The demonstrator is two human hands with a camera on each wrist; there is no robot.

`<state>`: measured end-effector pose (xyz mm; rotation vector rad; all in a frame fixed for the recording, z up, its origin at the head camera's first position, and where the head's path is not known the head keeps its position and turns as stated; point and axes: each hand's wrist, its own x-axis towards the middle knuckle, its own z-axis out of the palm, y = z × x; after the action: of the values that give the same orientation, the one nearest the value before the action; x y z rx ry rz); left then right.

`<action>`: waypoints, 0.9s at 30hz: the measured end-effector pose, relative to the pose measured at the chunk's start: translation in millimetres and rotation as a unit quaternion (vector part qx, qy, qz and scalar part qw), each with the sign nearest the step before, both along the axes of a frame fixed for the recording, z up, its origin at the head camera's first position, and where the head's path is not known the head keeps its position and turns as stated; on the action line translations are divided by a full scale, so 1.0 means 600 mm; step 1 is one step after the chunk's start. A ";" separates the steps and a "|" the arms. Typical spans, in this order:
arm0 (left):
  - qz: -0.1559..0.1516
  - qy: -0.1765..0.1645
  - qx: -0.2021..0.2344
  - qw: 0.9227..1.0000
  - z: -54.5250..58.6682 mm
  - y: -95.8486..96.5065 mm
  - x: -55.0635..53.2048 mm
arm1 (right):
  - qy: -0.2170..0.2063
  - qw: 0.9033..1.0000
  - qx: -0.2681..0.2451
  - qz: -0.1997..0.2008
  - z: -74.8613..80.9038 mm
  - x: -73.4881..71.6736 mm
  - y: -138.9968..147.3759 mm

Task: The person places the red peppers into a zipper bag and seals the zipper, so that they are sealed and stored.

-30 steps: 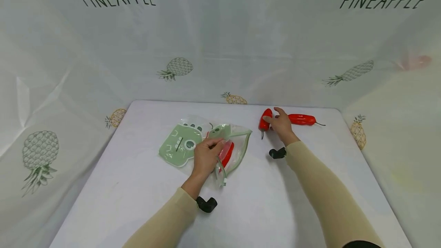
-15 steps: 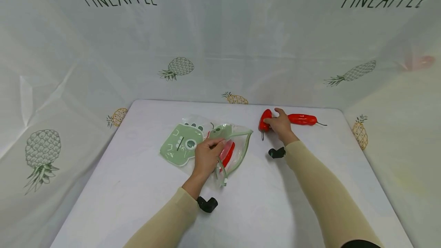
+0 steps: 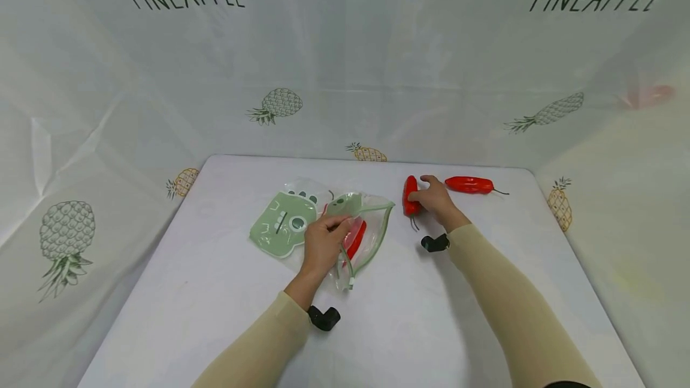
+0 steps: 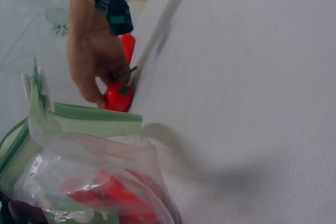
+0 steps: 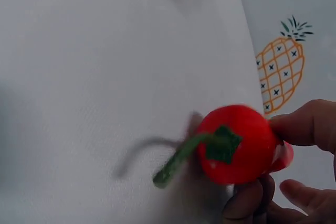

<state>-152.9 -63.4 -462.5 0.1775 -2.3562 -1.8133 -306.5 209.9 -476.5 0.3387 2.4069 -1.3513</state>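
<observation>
Left hand (image 3: pixel 323 244): partly closed; the edge of a clear green-trimmed bag (image 3: pixel 376 227) is being pinched between thumb and fingers. Red contents (image 3: pixel 354 239) are being shown through the bag's side. A green cartoon-face panel (image 3: pixel 277 231) is being seen left of this hand.

Right hand (image 3: pixel 438 201): also partly closed, fingers curled; a red pepper (image 3: pixel 411 196) is being gripped between thumb and fingers, right of the bag and apart from it, its green stem (image 5: pixel 184 160) being pointed toward the near side of the table (image 3: pixel 388 328). A second red pepper (image 3: pixel 469 184) is being borne by the table to the right of this hand, near the far edge.
</observation>
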 end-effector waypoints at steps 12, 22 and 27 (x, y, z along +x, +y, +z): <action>-0.008 -0.001 -0.002 1.000 -0.002 0.002 0.003 | 0.012 0.999 -0.004 0.038 0.001 0.026 -0.005; -0.009 -0.001 0.000 1.000 0.002 0.002 0.003 | 0.055 0.993 -0.094 0.052 -0.001 0.045 0.001; -0.009 0.002 -0.001 1.000 0.003 0.002 0.003 | 0.082 0.988 -0.127 0.042 -0.001 0.060 0.000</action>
<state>-151.2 -62.4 -460.5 0.1525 -2.3646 -1.8193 -270.5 209.8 -477.3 0.0594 2.3078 -1.6815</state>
